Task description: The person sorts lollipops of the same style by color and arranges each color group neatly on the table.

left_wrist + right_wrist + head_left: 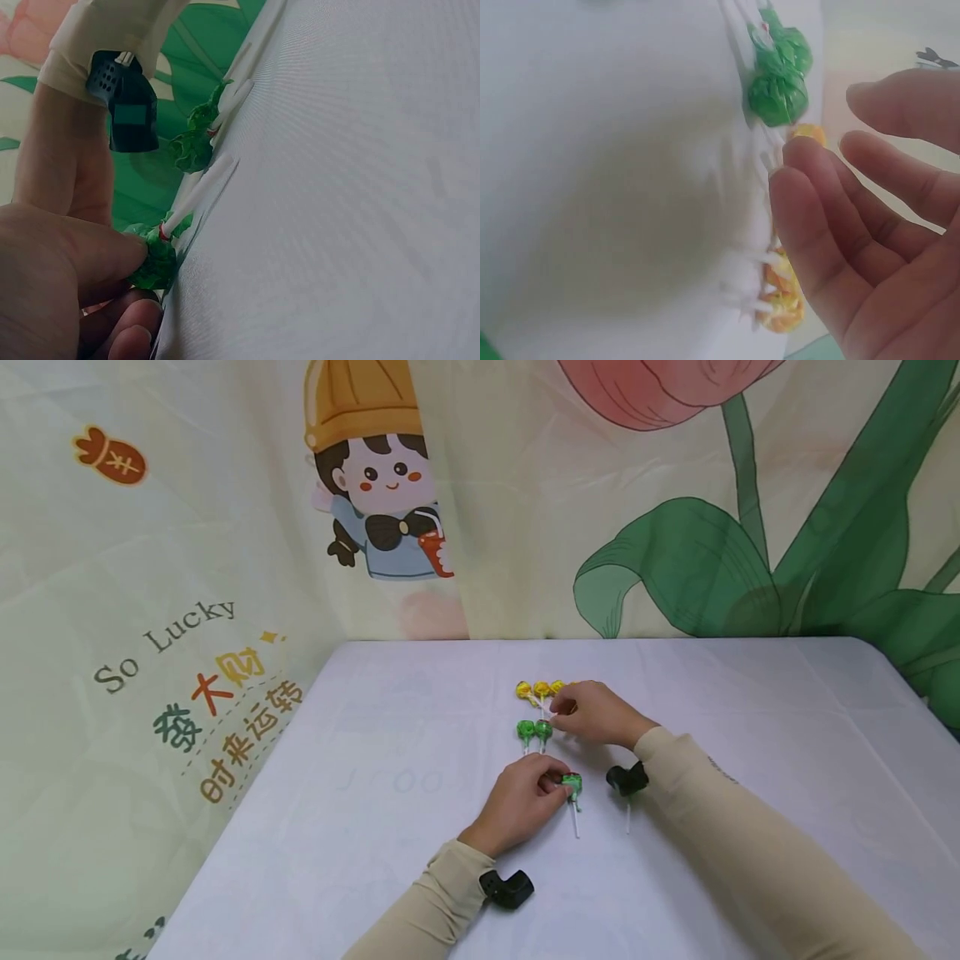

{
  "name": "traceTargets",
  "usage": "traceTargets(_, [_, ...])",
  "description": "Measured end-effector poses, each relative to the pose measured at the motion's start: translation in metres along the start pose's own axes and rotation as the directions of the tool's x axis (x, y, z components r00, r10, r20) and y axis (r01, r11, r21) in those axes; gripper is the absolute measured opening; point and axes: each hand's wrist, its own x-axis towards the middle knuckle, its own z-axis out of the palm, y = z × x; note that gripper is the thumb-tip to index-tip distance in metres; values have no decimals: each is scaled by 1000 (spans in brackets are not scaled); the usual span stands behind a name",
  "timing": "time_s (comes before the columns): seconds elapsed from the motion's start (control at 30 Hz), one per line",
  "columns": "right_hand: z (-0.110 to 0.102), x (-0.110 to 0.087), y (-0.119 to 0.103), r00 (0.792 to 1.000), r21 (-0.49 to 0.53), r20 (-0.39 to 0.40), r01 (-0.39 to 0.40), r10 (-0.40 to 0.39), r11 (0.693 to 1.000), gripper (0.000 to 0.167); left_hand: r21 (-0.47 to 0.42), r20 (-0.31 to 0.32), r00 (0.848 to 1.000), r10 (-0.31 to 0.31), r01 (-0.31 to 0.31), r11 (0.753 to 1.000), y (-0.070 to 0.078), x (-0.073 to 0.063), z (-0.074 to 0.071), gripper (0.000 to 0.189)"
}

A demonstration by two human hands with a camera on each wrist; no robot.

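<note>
My left hand (521, 802) pinches the green-wrapped head of a lollipop (156, 264) between thumb and fingers, low at the white tabletop, its white stick pointing toward me. Farther back, my right hand (598, 714) hovers beside two green lollipops (543, 732) that lie side by side. Its fingers are loosely bent and apart from the thumb, with nothing between them in the right wrist view. Behind the green pair is a row of yellow lollipops (523, 690), its right end partly covered by the right hand. Another green lollipop (195, 142) lies on the right, its head hidden in the head view.
A white cloth covers the table (787, 735). Black wrist cameras (507, 889) stick out from both sleeves, the right one above the far-right lollipop's stick (628, 818). A printed curtain (517, 527) hangs along the back and left edges.
</note>
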Motion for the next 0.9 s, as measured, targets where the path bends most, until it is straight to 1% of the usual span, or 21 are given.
traceTargets(0.1, [-4,-3,2,1000,18,-13,-2,2,1000,22,-9,4,1000,-13,13,1000,-1,0,-1,14])
traceTargets(0.23, [-7,-7,4,999,38,-30,15,-14,999,24,-22,17,999,-34,34,999,0,1,-1,15])
traceTargets(0.43, [-13,-12,10,998,44,-51,40,-38,998,18,-14,21,999,-35,35,999,1,1,0,22])
traceTargets(0.5, [-15,-15,12,998,49,-55,38,-36,998,20,-13,19,999,-31,31,999,1,1,0,25])
traceTargets(0.67, [-23,-25,15,998,80,-62,9,-4,997,24,0,23,999,-26,26,1000,0,1,1,27])
traceTargets(0.9, [-33,-40,24,996,153,-47,-62,70,986,32,19,39,998,-45,44,999,-1,1,1,21])
